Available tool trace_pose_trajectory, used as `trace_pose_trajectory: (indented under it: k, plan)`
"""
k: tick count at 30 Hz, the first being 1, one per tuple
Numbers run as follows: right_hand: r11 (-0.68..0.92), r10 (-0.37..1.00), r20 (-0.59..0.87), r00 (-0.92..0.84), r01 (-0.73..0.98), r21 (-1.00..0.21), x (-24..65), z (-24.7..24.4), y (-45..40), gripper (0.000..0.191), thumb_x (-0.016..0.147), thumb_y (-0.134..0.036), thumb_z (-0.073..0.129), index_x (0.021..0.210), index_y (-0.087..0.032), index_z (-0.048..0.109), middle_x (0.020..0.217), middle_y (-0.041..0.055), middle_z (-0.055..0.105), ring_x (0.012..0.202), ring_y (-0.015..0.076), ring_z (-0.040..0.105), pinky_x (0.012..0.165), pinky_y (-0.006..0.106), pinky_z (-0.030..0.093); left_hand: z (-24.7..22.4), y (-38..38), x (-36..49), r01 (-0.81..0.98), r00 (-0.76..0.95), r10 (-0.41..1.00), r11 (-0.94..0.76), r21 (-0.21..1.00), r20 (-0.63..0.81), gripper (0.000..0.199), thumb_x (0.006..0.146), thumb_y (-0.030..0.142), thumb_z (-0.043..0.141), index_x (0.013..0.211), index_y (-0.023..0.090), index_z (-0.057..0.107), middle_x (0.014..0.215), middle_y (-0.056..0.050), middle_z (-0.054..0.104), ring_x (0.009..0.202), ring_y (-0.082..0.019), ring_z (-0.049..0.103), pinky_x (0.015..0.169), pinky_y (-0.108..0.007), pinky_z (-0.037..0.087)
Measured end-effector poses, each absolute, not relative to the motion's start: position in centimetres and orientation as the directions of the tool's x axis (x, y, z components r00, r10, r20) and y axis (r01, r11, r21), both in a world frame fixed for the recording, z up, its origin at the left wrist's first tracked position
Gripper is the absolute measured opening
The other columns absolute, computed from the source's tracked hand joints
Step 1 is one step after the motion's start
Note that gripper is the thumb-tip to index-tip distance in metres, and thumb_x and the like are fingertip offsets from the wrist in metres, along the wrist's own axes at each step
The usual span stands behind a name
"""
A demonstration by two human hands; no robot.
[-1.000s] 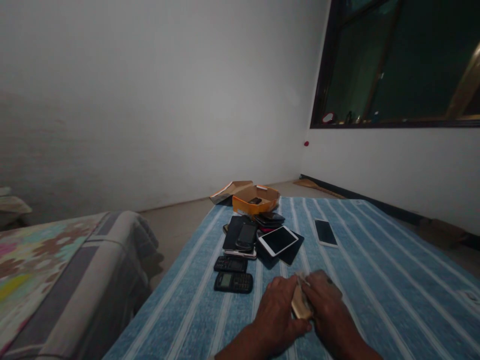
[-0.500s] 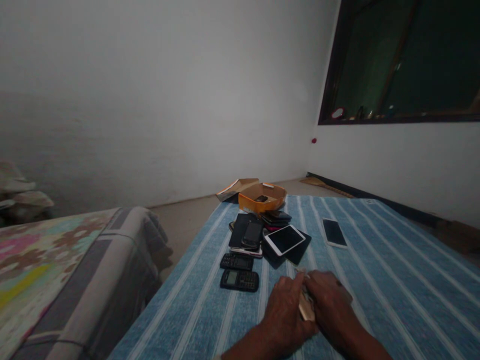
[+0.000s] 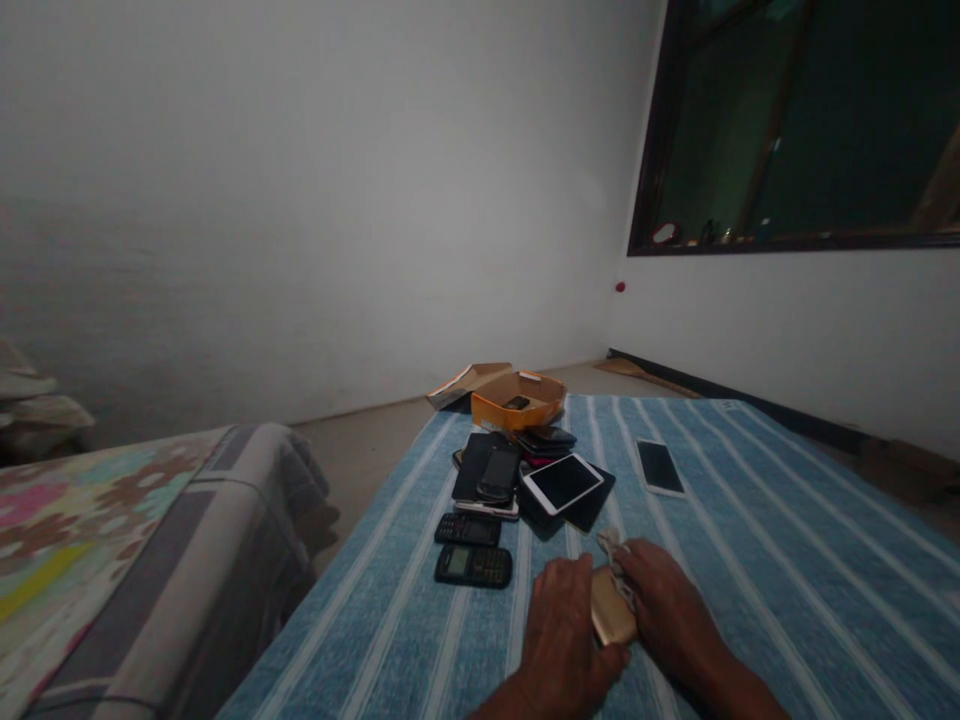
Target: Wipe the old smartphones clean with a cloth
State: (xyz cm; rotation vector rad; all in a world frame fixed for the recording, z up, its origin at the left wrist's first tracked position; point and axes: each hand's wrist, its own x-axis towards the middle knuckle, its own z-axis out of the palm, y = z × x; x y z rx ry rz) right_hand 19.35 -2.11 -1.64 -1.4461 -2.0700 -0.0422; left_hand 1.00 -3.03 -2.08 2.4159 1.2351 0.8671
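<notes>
A gold phone (image 3: 612,608) is between my two hands above the striped blue cloth. My left hand (image 3: 561,632) grips its left side, thumb near the lower edge. My right hand (image 3: 666,605) is closed around a crumpled greyish cloth (image 3: 619,568) that lies against the phone's right side. Left of my hands lie two black keypad phones, one (image 3: 473,566) nearer me and the other (image 3: 468,529) just behind it. Beyond them, dark phones (image 3: 499,472) are piled beside a white-framed phone (image 3: 564,484). Another white phone (image 3: 660,468) rests apart, to the right.
An open orange box (image 3: 495,408) with a small dark phone inside stands at the far end of the cloth (image 3: 750,560). On the left is a bed or couch (image 3: 247,500) with a floral cover. A wall and a dark window (image 3: 810,130) are behind.
My hands have parted slightly, so more of the gold phone shows between them. The greyish cloth is more visible in my right hand. The view has shifted slightly.
</notes>
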Motion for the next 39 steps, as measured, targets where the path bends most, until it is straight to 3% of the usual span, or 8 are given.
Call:
trace_pose_trajectory:
  k: [2, 6, 13, 16, 21, 26, 30, 39]
  plan:
    - [0.470, 0.820, 0.501, -0.276, 0.824, -0.316, 18.0, -1.3, -2.7, 0.021, 0.088, -0.013, 0.048, 0.097, -0.024, 0.064, 0.090, 0.0048, 0.062, 0.084, 0.0212, 0.057, 0.075, 0.031, 0.043, -1.7, -3.1, 1.1, 0.644, 0.446, 0.815, -0.579, 0.500, 0.370, 0.078, 0.068, 0.023, 0.065, 0.140, 0.016, 0.037, 0.123, -0.014, 0.057, 0.110, -0.034, 0.051, 0.099, -0.056, 0.041]
    - [0.541, 0.788, 0.530, -0.315, 0.764, -0.351, 16.5, -1.1, -3.1, 0.024, 0.092, -0.012, 0.043, 0.103, -0.023, 0.062, 0.090, 0.0044, 0.062, 0.082, 0.0200, 0.057, 0.076, 0.031, 0.043, -1.5, -2.9, 1.3, 0.637, 0.452, 0.818, -0.575, 0.514, 0.355, 0.078, 0.067, 0.020, 0.062, 0.141, 0.014, 0.036, 0.120, -0.016, 0.058, 0.106, -0.034, 0.052, 0.095, -0.053, 0.043]
    - [0.378, 0.820, 0.540, -0.187, 0.887, -0.266, 18.7, -1.0, -2.1, 0.030, 0.080, -0.002, 0.049, 0.097, -0.022, 0.063, 0.091, 0.0057, 0.062, 0.087, 0.0224, 0.055, 0.077, 0.032, 0.041, -1.7, -2.8, 1.6, 0.618, 0.368, 0.881, -0.470, 0.630, 0.296, 0.092, 0.061, 0.017, 0.066, 0.146, 0.015, 0.031, 0.119, -0.015, 0.057, 0.109, -0.033, 0.050, 0.094, -0.050, 0.046]
    - [0.416, 0.813, 0.539, -0.218, 0.867, -0.276, 18.1, -0.7, -2.5, 0.024, 0.083, -0.006, 0.051, 0.096, -0.022, 0.063, 0.090, 0.0052, 0.061, 0.085, 0.0220, 0.055, 0.076, 0.032, 0.040, -1.7, -2.7, 1.7, 0.572, 0.385, 0.857, -0.513, 0.640, 0.344, 0.089, 0.063, 0.016, 0.065, 0.146, 0.016, 0.031, 0.116, -0.014, 0.058, 0.105, -0.032, 0.052, 0.090, -0.048, 0.048]
    - [0.539, 0.790, 0.520, -0.325, 0.773, -0.335, 16.8, 0.0, -2.8, 0.019, 0.090, -0.010, 0.047, 0.096, -0.021, 0.061, 0.092, 0.0045, 0.061, 0.085, 0.0206, 0.054, 0.078, 0.033, 0.039, -1.3, -2.8, 1.6, 0.439, 0.453, 0.713, -0.701, 0.562, 0.535, 0.080, 0.074, 0.013, 0.057, 0.147, 0.018, 0.023, 0.125, -0.014, 0.054, 0.108, -0.030, 0.050, 0.093, -0.049, 0.046]
    - [0.476, 0.789, 0.545, -0.284, 0.844, -0.248, 19.1, -0.4, -1.3, 0.021, 0.083, -0.006, 0.047, 0.089, -0.020, 0.060, 0.086, 0.0045, 0.059, 0.083, 0.0219, 0.051, 0.079, 0.035, 0.037, -0.2, -3.3, 1.7, 0.471, 0.476, 0.735, -0.676, 0.566, 0.482, 0.087, 0.064, 0.007, 0.057, 0.146, 0.016, 0.028, 0.120, -0.014, 0.054, 0.108, -0.030, 0.048, 0.093, -0.046, 0.045]
    - [0.417, 0.775, 0.592, -0.221, 0.882, -0.217, 20.8, -0.8, -0.5, 0.021, 0.084, -0.006, 0.046, 0.089, -0.020, 0.060, 0.084, 0.0043, 0.059, 0.080, 0.0216, 0.051, 0.077, 0.034, 0.038, -0.2, -3.4, 1.7, 0.470, 0.497, 0.687, -0.727, 0.501, 0.531, 0.090, 0.062, 0.006, 0.056, 0.146, 0.015, 0.026, 0.122, -0.015, 0.051, 0.108, -0.032, 0.046, 0.093, -0.049, 0.044]
    - [0.471, 0.740, 0.622, -0.255, 0.857, -0.208, 19.4, 0.5, -1.7, 0.019, 0.090, -0.010, 0.042, 0.088, -0.020, 0.058, 0.083, 0.0042, 0.057, 0.082, 0.0214, 0.050, 0.084, 0.038, 0.037, 0.3, -3.5, 1.8, 0.463, 0.544, 0.623, -0.781, 0.418, 0.561, 0.077, 0.073, 0.010, 0.053, 0.145, 0.011, 0.026, 0.122, -0.018, 0.050, 0.108, -0.033, 0.047, 0.092, -0.052, 0.044]
